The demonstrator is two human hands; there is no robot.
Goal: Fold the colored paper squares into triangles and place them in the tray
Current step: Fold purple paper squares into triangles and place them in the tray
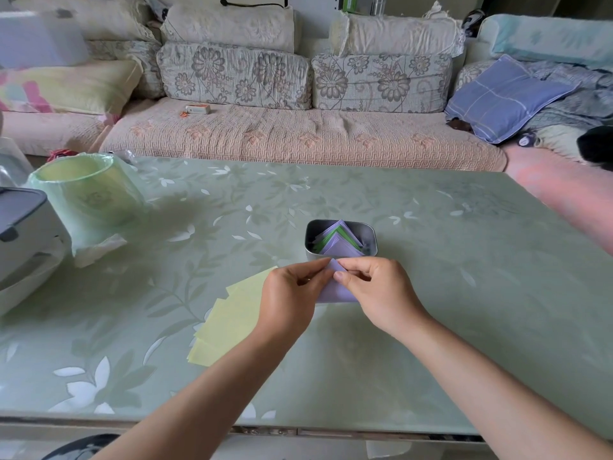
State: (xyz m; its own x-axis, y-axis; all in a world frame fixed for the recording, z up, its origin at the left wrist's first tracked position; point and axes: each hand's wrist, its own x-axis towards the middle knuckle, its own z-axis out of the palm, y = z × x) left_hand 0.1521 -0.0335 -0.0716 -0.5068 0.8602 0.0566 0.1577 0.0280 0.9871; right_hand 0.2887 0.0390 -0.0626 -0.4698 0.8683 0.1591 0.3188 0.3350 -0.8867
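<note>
1. The person's left hand (292,293) and right hand (378,293) meet low over the table, knuckles almost touching, just in front of the tray
2. Both hands pinch one pale purple paper sheet (335,290), thumb against curled fingertips on each side; neither hand is spread
3. The purple sheet's top corner pokes up between the two hands, and its lower edge sits close to the tabletop. From here I cannot tell whether it touches
4. The small grey metal tray with rounded corners (309,247) stands just beyond the hands, near the middle of the table
5. Inside it lies a pile of folded purple and green paper triangles (338,242), layered one over another with their points toward the sofa
6. A fanned stack of pale yellow paper squares (229,320) lies flat on the table just left of the left hand, its right edge hidden under that wrist
7. The pale green table with a white leaf pattern (447,293) carries all of this
8. Far to the left stands a round bin lined with a light green plastic bag (86,190), next to a grey and white appliance (23,234) at the table's edge
9. Behind the table runs a pink-covered sofa with floral cushions (298,134), and a blue checked pillow (504,97) lies at its right end
</note>
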